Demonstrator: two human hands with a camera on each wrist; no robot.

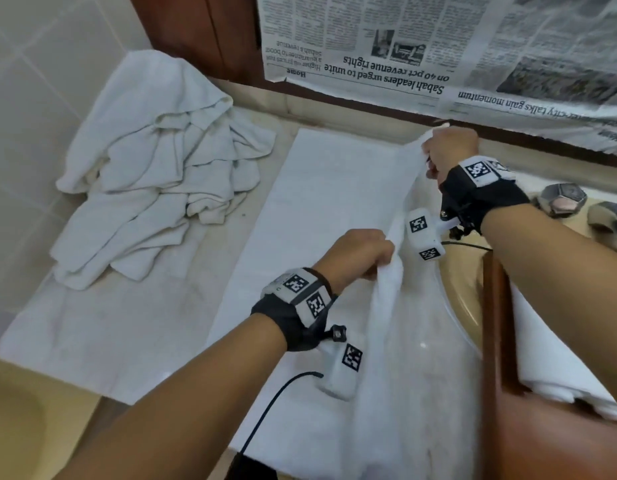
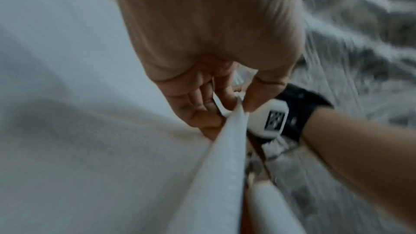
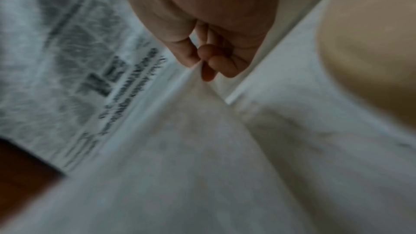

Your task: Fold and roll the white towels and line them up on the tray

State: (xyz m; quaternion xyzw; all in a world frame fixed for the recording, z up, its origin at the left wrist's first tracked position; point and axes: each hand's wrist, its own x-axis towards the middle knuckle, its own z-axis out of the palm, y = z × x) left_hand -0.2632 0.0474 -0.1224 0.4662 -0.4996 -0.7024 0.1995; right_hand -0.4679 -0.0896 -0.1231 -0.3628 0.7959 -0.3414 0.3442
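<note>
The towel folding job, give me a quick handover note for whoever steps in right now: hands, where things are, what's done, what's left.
Left hand: pinches the near end of the white towel's raised edge.
Right hand: pinches the far end of the same edge, lifted above the counter.
The towel lies spread lengthwise on the counter, its right side raised for a fold.
Pile of unfolded towels: crumpled at the far left on another flat white cloth.
Wooden tray: to the right, holding some white fabric; whether rolled, cannot tell.
Done: towel laid out. Left: finish this fold, roll it, place on tray, then work through the pile.
</note>
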